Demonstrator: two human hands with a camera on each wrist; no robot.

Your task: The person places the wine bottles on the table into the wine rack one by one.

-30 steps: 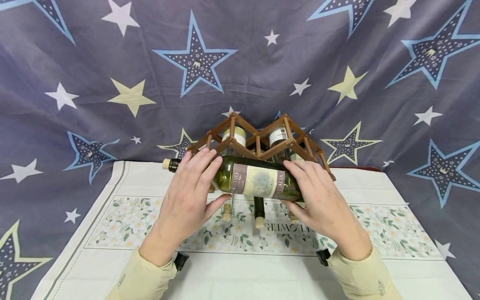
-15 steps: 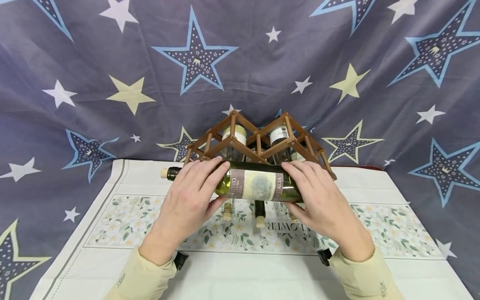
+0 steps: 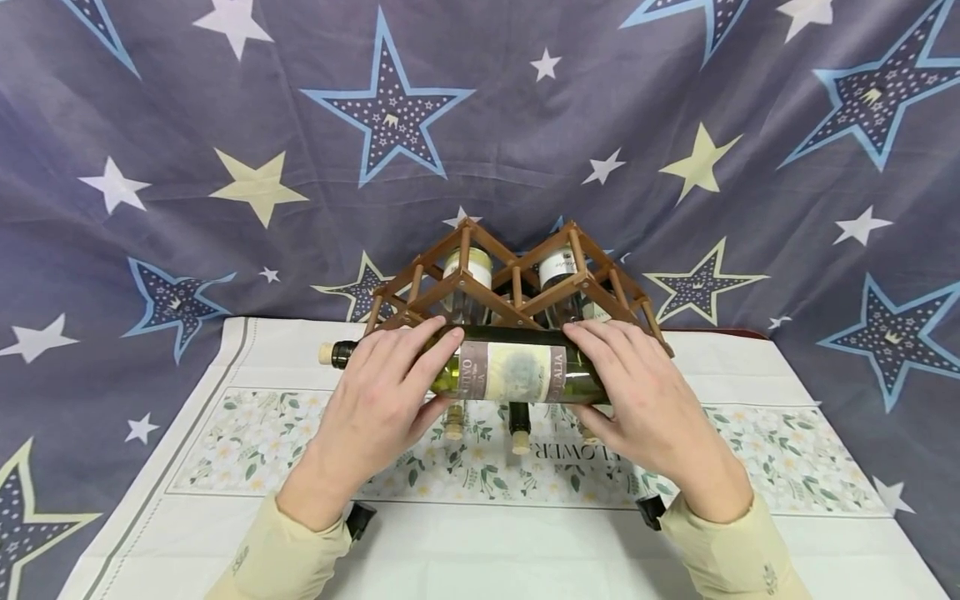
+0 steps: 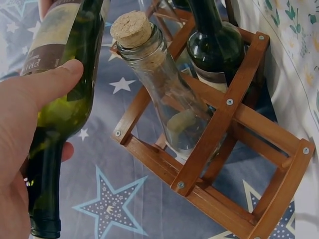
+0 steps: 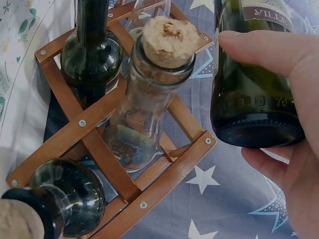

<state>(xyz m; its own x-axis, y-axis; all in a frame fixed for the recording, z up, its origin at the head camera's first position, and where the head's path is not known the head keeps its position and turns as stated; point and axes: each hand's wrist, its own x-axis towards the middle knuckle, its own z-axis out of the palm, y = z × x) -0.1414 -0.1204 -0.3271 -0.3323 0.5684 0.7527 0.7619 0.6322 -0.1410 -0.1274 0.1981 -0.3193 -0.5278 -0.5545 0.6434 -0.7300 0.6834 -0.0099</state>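
A green wine bottle (image 3: 517,371) with a purple and cream label lies nearly level in the air, its corked neck to the left. My left hand (image 3: 375,392) grips it around the shoulder and neck. My right hand (image 3: 645,392) holds the base end, thumb below and fingers over the top. Behind and below the bottle stands a brown wooden wine rack (image 4: 205,147), apart from it in the wrist views. Corked bottles rest in the rack, among them a clear bottle (image 5: 137,119) and a dark green bottle (image 5: 89,59). The held bottle hides the rack's lower front in the head view.
A white tablecloth (image 3: 487,550) with a floral band covers the table. Several corks and necks, such as one dark neck (image 3: 519,421), point out of the rack towards me. A grey star-patterned curtain (image 3: 495,125) hangs close behind the rack.
Both hands have lowered the bottle slightly, and it has turned closer to level. My left hand has shifted a little to the right along it. In the last half second almost nothing moved.
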